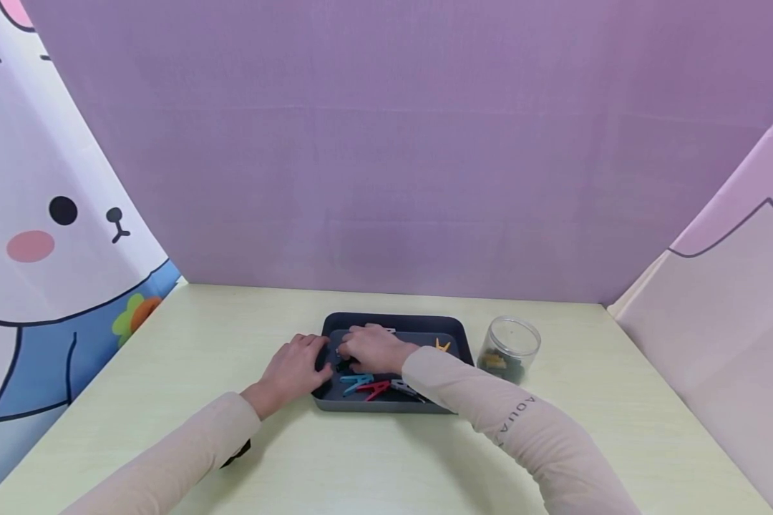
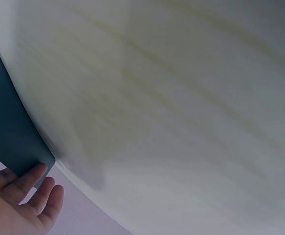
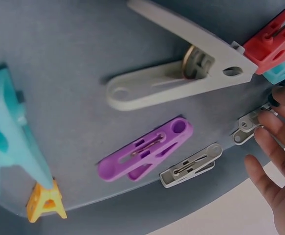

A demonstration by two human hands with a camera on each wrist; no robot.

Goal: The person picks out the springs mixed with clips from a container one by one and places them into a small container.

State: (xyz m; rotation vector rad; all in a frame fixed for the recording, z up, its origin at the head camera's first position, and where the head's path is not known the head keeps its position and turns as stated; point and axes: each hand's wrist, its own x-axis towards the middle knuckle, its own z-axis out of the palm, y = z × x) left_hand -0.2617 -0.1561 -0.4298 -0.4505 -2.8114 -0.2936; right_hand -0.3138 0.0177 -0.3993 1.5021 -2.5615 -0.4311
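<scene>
A dark grey tray (image 1: 386, 406) holds several plastic clothespins. At its left end my left hand (image 1: 296, 368) grips the wall; in the left wrist view, fingers (image 2: 32, 178) touch the tray's outer side near a corner. Inside, my right hand (image 1: 376, 348) reaches toward the left part, its fingertips pinching a small dark green clothespin (image 3: 274, 99), mostly hidden. Close to those fingers lie a grey clothespin (image 3: 245, 128), a red one (image 3: 274, 44) and a light blue one (image 1: 356, 383). A purple clothespin (image 3: 144, 149) and a yellow one (image 1: 442, 345) lie farther off.
To the right of the tray stands a clear round jar (image 1: 510, 347) with dark green and yellowish pieces in it. The pale table (image 1: 270, 472) ends at a purple cloth wall (image 1: 386, 179) behind. Printed cloth hangs on both sides.
</scene>
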